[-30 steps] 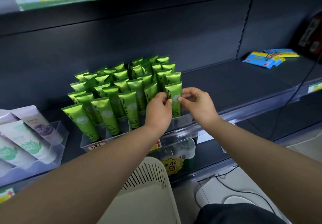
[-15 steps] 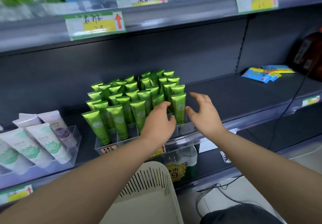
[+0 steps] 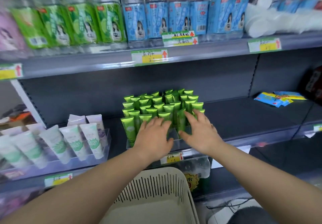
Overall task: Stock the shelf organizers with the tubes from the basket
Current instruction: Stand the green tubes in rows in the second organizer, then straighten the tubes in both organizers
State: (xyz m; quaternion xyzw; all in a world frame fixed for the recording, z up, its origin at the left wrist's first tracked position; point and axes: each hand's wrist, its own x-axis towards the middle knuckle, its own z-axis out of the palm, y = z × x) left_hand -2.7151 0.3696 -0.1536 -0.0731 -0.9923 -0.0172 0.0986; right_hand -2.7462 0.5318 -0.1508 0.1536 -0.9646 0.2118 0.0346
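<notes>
The green tubes (image 3: 162, 106) stood upright, caps down and crimped ends up, packed in tight rows in a clear organizer (image 3: 175, 141) on the dark middle shelf (image 3: 244, 113). Each was glossy green with a pale round mark and lettering down its side. The block filled the organizer from its near edge back toward the rear wall.

Both hands hovered over the near rows. The left hand (image 3: 153, 140) lay palm down in front of the near-left tubes, its fingers (image 3: 157, 121) spread apart and reaching onto their tops, holding nothing. The right hand (image 3: 200, 133) sat just beside it at the near-right corner, fingers (image 3: 190, 116) splayed over the tubes there and thumb low by the organizer's front wall, also gripping nothing. Whether the fingertips actually pressed on the tubes could not be told.

Nearer, below the forearms, was a cream slotted basket (image 3: 156, 173). To the left, white tubes (image 3: 73, 141) leaned in another clear tray. Far right on the shelf lay blue packets (image 3: 277, 99). Above stood blurred rows of bottles (image 3: 135, 17).
</notes>
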